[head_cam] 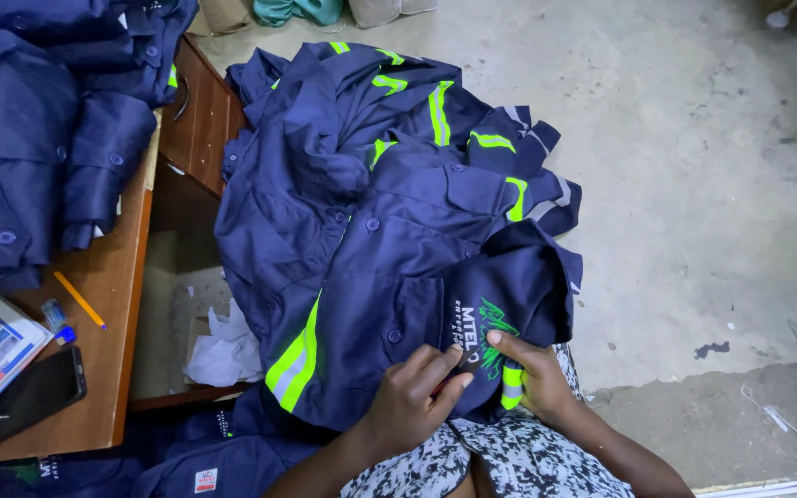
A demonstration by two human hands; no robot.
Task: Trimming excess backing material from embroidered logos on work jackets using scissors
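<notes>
Both hands on a navy work shirt (389,249)

Left hand (414,397) and right hand (539,378), fingers closed, pinch its embroidered patch (491,332) near the lap.

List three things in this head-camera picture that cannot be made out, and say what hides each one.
- Head view: whatever the left hand pinches; its fingers cover it.
- Head view: lower part of the navy work shirt with lime reflective stripes; both hands and the lap cover it.
- Head view: stacked navy shirts on the wooden table; cut off by the left edge.
</notes>
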